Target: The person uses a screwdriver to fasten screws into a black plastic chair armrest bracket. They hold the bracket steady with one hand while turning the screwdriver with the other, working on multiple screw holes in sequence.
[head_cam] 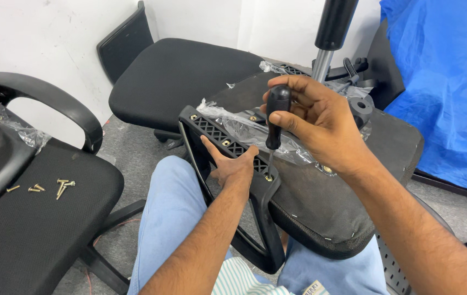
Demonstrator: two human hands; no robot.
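My right hand [321, 123] grips the black handle of a screwdriver [275, 123], held upright with its tip on a brass screw [269, 178] in a black plastic armrest bracket [219, 139]. My left hand [233, 164] presses flat against the bracket, right beside the screw. The bracket lies on the underside of an upturned black chair seat [326, 202] that rests across my lap. Clear plastic wrap [244, 128] is bunched under the bracket. The curved armrest loop [258, 240] hangs down between my knees.
Several loose brass screws [47, 187] lie on the seat of a black chair [36, 218] at left. Another black chair [173, 82] stands behind. A gas-lift cylinder [329, 38] rises at the top. A blue sheet [446, 82] covers the right.
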